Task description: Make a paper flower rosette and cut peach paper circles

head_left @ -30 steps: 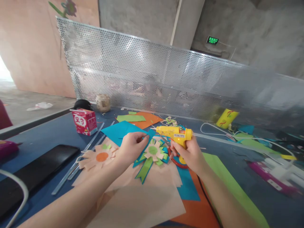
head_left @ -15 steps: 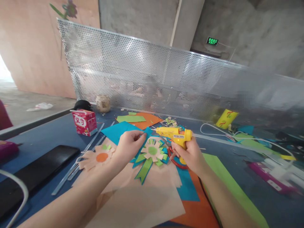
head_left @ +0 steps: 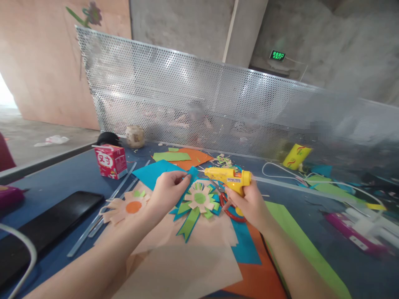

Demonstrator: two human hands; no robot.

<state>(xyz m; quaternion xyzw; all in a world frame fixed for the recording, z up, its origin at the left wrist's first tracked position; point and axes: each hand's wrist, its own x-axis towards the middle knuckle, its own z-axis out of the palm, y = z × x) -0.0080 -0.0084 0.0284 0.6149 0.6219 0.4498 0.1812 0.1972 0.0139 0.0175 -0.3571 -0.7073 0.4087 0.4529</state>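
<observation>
My right hand (head_left: 252, 204) is wrapped round the grip of a yellow hot glue gun (head_left: 227, 175), its nozzle pointing left. A blue felt strip (head_left: 193, 171) is pinched in the fingertips of my left hand (head_left: 171, 187), close to the nozzle. Below both hands lies a layered felt flower (head_left: 199, 199) in cream, green and blue, with a forked green and blue tail. Scissors with red handles (head_left: 225, 206) rest beneath the glue gun, partly hidden by it. Left of them, a cream flower with an orange centre (head_left: 133, 207) is partly covered by my left arm.
Cream sheets (head_left: 190, 265) lie in front, with a green sheet (head_left: 299, 245) to the right. Glue sticks (head_left: 90, 227), a black phone (head_left: 52, 224) and a red drink carton (head_left: 111, 162) are at left. Behind stands a perforated metal screen (head_left: 162, 91); a purple glue gun (head_left: 352, 232) lies right.
Almost nothing differs. Both hands, the glue gun and the blue strip keep nearly the same place, while the whole view has shifted very slightly.
</observation>
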